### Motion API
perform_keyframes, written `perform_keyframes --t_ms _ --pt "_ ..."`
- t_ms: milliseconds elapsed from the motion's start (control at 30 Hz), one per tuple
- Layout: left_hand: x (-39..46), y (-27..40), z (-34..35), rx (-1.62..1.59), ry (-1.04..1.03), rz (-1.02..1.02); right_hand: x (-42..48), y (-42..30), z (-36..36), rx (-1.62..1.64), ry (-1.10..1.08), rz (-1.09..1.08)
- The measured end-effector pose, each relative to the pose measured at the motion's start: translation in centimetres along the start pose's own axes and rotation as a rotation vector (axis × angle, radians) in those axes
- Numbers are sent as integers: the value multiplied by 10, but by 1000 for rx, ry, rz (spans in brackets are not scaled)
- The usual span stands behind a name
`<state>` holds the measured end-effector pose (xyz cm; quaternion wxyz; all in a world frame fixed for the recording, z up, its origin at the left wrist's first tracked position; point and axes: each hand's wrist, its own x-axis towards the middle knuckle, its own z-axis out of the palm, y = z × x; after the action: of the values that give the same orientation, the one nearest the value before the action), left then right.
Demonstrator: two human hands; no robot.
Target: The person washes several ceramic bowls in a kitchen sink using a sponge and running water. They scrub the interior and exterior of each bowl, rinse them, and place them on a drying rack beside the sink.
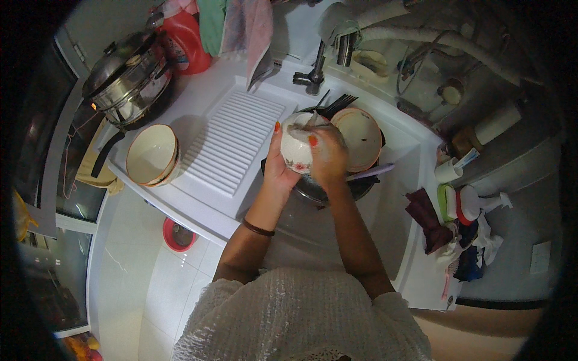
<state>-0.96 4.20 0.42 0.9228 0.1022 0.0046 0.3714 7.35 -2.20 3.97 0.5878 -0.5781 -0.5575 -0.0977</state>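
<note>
A white bowl with a floral band (295, 155) is tilted over the sink, its outside facing me. My left hand (278, 164) grips it by the left side, thumb on the wall. Against the bowl's upper right, my right hand (332, 158) presses a greyish cloth (311, 124); that hand is blurred. Just right of it, an orange-rimmed bowl (359, 140) rests on a dark pan (311, 189) in the sink. A purple handle (377, 170) sticks out over the pan's right edge. Dark utensils (341, 104) poke up behind the bowls.
Left of the ribbed washboard (237, 140) stand stacked bowls (151, 153). A lidded steel pot (131, 81) and a red detergent jug (185, 43) are at back left. The faucet (314, 79) rises behind the sink (397, 203). Brushes (467, 205) and a maroon cloth (426, 221) line the right rim.
</note>
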Motion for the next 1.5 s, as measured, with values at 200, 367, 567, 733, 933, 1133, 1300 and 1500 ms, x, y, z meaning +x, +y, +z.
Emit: perform_keyframes --t_ms 200,367,567,733,933,1133,1300,1500 --pt "-1 -2 10 31 -44 -29 8 -7 -6 62 114 134" --pt "3 -2 0 -3 3 5 11 -4 -1 -43 -28 7" --pt "7 3 -14 -63 -33 19 5 3 3 19 -142 -247" --pt "0 1 -1 -8 54 -22 -10 0 0 298 174 346" --pt "-2 1 3 -55 89 10 -9 -8 -3 235 211 323" --pt "6 3 -20 -182 -94 -7 -15 -13 8 -211 -48 -151" --pt "6 1 -15 -109 39 12 -15 10 12 50 109 251" --pt "2 3 -8 -89 -42 -8 -10 9 4 266 125 337"
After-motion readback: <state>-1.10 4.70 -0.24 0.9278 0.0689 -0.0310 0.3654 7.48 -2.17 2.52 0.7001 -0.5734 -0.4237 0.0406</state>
